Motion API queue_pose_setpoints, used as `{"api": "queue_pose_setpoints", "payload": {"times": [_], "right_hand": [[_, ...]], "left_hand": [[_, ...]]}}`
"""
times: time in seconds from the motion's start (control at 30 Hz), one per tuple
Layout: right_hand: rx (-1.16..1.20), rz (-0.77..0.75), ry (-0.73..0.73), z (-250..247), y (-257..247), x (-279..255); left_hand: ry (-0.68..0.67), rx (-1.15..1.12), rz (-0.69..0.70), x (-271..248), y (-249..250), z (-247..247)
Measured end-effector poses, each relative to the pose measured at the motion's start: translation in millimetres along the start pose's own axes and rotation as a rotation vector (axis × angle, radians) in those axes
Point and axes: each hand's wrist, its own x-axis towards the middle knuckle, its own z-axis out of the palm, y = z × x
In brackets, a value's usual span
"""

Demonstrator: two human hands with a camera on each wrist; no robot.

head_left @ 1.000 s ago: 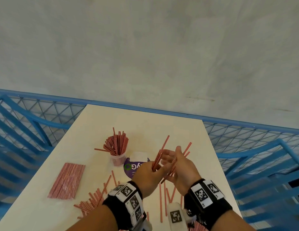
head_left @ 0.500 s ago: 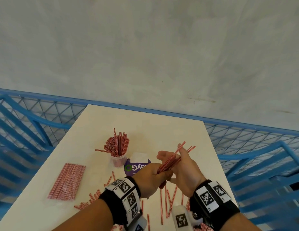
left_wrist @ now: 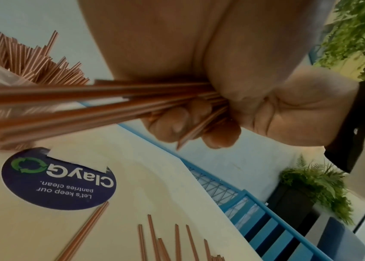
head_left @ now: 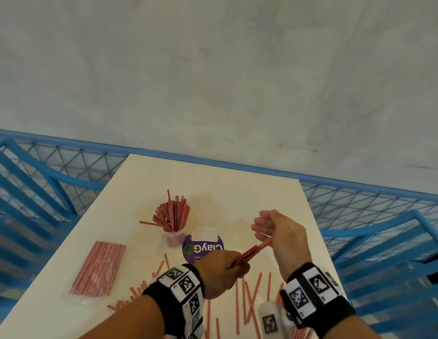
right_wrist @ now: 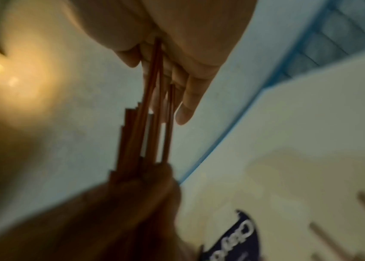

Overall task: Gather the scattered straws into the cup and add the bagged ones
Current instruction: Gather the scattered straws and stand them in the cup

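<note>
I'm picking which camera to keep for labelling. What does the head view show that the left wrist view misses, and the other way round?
Only the head view shows the bagged straws lying flat left of the cup and the right hand. Only the left wrist view shows the left hand's fingers curled round the held straws, plus potted plants. Both show the purple sticker, loose straws and the table.
</note>
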Motion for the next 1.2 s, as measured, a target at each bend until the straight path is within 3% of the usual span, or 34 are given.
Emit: {"api": "queue_pose_setpoints", "payload": {"times": [0.2, 0.47, 0.7, 0.83, 0.97, 1.2], "right_hand": [[-0.288, -0.122, -0.023, -3.5, 16.3, 2.1], [-0.435, -0.085, -0.108, -4.5, 22.3, 7.6], [-0.363, -0.110, -0.157, -4.6, 12.4, 5.5], [-0.387, -0.117, -0.161, -7.9, 9.4, 10.0], [-0.442, -0.156, -0.144, -7.8, 11.6, 13.5], [-0.276, -0.102, -0.087, 2.2, 14.8, 11.2]], "left_hand": [[0.023, 0.096, -0.060, 2.5, -1.8, 0.8], [-0.028, -0.035, -0.065, 2.4, 7.0, -2.3], [-0.230, -0.599, -0.296, 4.0, 15.3, -19.7], [-0.255, -0.805, -0.350, 2.9, 13.8, -18.3], [-0.243, -0.839, -0.307, 3.8, 13.8, -12.5], [-0.158, -0.609, -0.144, 8.3, 17.4, -7.8]]}}
